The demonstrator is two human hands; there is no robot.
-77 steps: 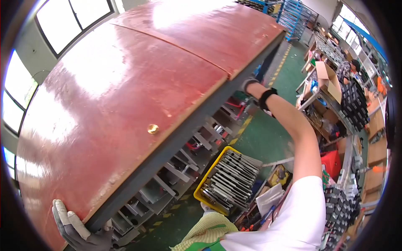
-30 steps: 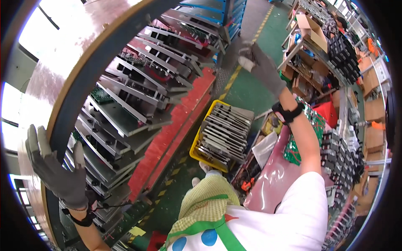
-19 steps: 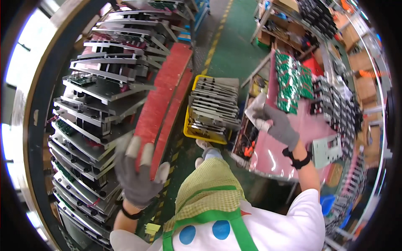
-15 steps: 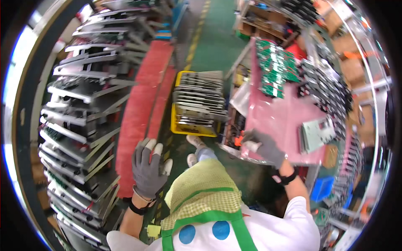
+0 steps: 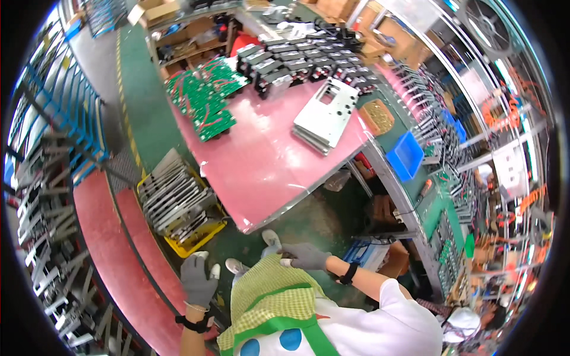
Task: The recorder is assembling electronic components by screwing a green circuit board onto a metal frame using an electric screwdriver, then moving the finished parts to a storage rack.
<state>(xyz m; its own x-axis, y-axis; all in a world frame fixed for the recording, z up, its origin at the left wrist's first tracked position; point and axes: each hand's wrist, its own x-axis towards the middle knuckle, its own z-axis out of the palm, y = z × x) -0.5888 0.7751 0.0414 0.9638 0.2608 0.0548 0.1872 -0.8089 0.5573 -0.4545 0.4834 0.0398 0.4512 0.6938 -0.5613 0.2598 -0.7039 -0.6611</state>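
My left hand (image 5: 199,280), in a grey glove with white fingertips, holds nothing. Its thumb stands apart from the fingers, beside the red-covered bench (image 5: 119,237). My right hand (image 5: 307,256), gloved the same way, hangs by the checked green apron (image 5: 270,285) with thumb and fingers a little apart and nothing visible in it. Ahead lies the pink-covered table (image 5: 255,172). White metal plates (image 5: 326,113) are stacked on it, with green circuit boards (image 5: 202,98) at its left and rows of black-and-silver parts (image 5: 285,65) along the back.
A yellow crate (image 5: 199,240) full of upright metal plates stands on the floor between bench and table. Racked metal frames (image 5: 47,237) line the left. To the right are a blue bin (image 5: 405,155), an orange tray (image 5: 377,117) and a green-topped workbench (image 5: 436,196). Another person (image 5: 466,323) is at lower right.
My view has swung right, so the pink table now lies in front. My right hand has drawn back from the table edge to the apron. My left hand stays open.
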